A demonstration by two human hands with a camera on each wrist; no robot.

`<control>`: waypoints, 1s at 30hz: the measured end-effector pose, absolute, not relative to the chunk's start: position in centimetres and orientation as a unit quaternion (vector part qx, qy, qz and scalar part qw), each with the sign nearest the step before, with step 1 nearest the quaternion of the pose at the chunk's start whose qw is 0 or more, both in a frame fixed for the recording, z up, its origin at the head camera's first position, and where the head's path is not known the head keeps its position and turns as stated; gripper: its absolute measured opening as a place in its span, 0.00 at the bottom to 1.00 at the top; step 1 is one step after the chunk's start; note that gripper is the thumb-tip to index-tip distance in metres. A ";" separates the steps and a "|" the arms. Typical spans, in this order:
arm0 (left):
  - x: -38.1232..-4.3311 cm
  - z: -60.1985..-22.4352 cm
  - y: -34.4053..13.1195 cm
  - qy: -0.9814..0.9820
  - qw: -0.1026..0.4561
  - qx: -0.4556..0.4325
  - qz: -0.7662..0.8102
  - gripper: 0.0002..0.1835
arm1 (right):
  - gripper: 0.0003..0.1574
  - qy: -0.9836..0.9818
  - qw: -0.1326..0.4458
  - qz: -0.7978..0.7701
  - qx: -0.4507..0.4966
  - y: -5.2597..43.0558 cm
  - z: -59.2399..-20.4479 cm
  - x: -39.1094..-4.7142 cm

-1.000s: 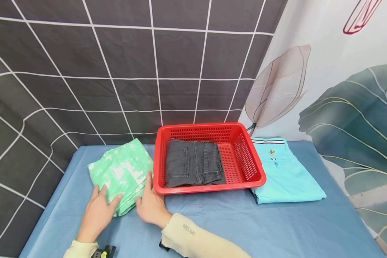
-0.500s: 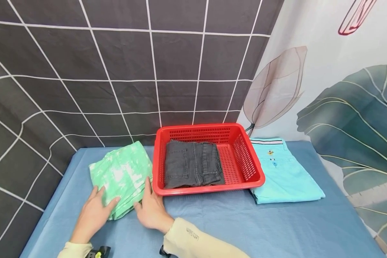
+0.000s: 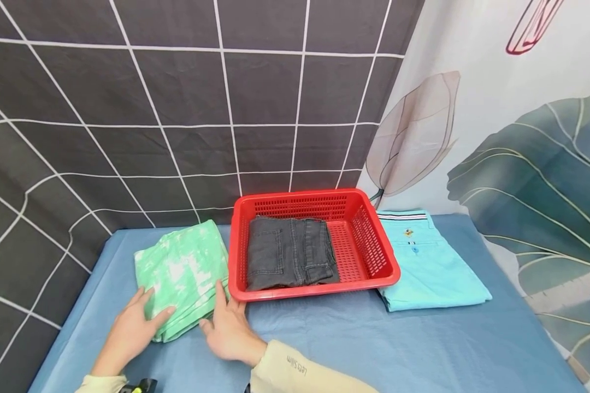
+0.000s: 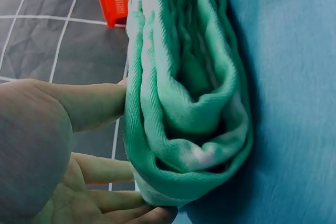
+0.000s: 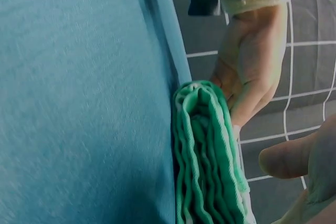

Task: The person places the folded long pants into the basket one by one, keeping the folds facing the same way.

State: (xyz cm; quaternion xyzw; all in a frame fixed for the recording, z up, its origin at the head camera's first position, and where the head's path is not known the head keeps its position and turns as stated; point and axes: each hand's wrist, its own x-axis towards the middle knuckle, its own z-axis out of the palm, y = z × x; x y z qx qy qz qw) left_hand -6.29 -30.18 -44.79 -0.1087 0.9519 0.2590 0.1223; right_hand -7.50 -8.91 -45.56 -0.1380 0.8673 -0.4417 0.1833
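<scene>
A folded green-and-white garment (image 3: pixel 182 275) lies on the bed-like blue surface, its layered fold edge turned toward me. My left hand (image 3: pixel 130 330) is at its near left corner; in the left wrist view the thumb (image 4: pixel 97 103) touches the garment's upper face and the fairly straight fingers reach its side. At the near right edge, beside the red basket, rests my right hand (image 3: pixel 232 331) with its fingers extended. The right wrist view shows that hand's thumb (image 5: pixel 287 158) apart from the garment; its other fingertips are mostly hidden there.
Right of the garment stands a red plastic basket (image 3: pixel 314 295) with folded dark grey jeans (image 3: pixel 290 254) in its left part. Folded light-blue trousers (image 3: pixel 432 273) lie beyond it, against its right side. A dark grid-patterned curtain (image 3: pixel 187 93) hangs behind.
The garment has slid slightly toward me, with both hands moving along at its near edges. The head view has shifted a little; basket, jeans and trousers stay in place.
</scene>
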 end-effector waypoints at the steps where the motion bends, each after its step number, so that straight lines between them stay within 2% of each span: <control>1: -6.3 -44.8 -30.3 0.953 0.120 -0.105 0.258 0.51 | 0.50 0.865 0.184 -0.444 -0.141 -8.8 -45.5 -7.4; 8: -6.2 -44.7 -31.2 0.950 0.112 -0.099 0.274 0.51 | 0.50 0.851 0.205 -0.462 -0.144 -8.2 -44.9 -6.7; 13: -6.3 -44.5 -31.6 0.949 0.109 -0.096 0.279 0.51 | 0.53 0.838 0.197 -0.490 -0.136 -7.9 -44.8 -6.7; 18: -6.7 -44.3 -32.2 0.925 0.125 -0.133 0.333 0.50 | 0.55 0.829 0.196 -0.513 -0.111 -7.9 -45.3 -7.7; 19: -6.8 -44.2 -32.4 0.917 0.129 -0.145 0.347 0.50 | 0.53 0.831 0.199 -0.509 -0.106 -7.9 -45.3 -7.9; 25: -7.9 -44.7 -33.3 0.888 0.141 -0.185 0.397 0.53 | 0.28 0.835 0.229 -0.496 -0.068 -7.9 -45.3 -9.0; 26: -8.1 -44.9 -33.4 0.886 0.140 -0.185 0.401 0.53 | 0.27 0.831 0.233 -0.502 -0.060 -7.9 -45.3 -9.1; 30: -8.8 -45.4 -33.8 0.884 0.127 -0.178 0.413 0.50 | 0.36 0.811 0.231 -0.536 -0.040 -8.0 -45.5 -9.1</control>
